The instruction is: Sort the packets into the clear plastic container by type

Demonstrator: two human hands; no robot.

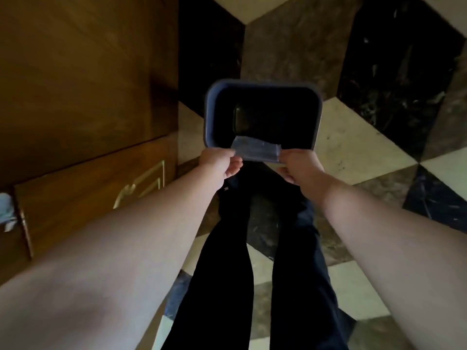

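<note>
I hold a small bluish-grey packet (256, 150) stretched flat between both hands, above the near rim of a dark rectangular bin (262, 84) that stands on the floor. My left hand (218, 164) pinches the packet's left end. My right hand (299, 168) pinches its right end. The bin's inside is dark, with one faint dark shape near the bottom. No clear plastic container is in view.
A brown wooden cabinet (75, 109) with a gold inlay fills the left side. The floor (353, 127) is tiled in black, cream and brown marble. My legs in dark trousers (252, 274) stretch out below the bin. A pale crumpled thing (6, 207) sits at the far left edge.
</note>
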